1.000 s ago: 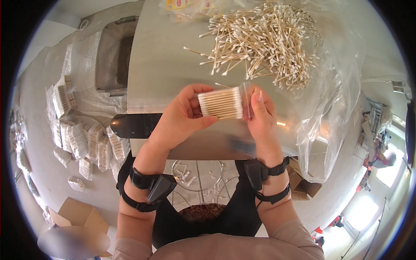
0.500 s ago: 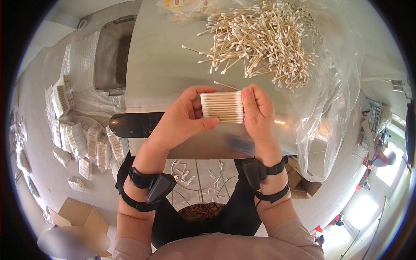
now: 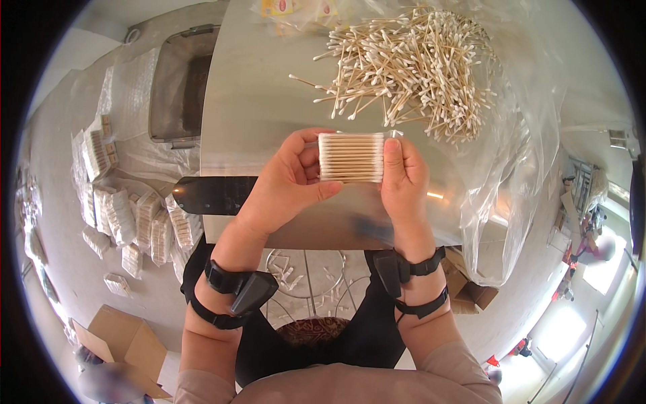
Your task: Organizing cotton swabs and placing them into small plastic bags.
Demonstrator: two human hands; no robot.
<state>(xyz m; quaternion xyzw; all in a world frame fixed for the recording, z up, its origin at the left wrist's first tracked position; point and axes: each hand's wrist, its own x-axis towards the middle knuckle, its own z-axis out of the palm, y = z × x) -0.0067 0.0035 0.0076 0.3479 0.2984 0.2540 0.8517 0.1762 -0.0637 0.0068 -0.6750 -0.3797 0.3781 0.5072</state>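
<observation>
Hands: left hand [image 3: 286, 178] and right hand [image 3: 404, 176] pinch a swab bundle [image 3: 350, 157] by its ends.
Risk: uneven squeeze may spill swabs onto the table [image 3: 259, 101].

bare left hand [image 3: 286, 185] and right hand [image 3: 404, 182]. each forearm wears two black straps holding a small black box at the wrist. beige sleeves pushed up, a black apron.

The counter [image 3: 269, 101] is smooth, dull-sheened metal; the cotton swabs [image 3: 410, 64] have pale wooden sticks with matt white tips, lying on glossy clear plastic sheeting [image 3: 525, 168].
</observation>
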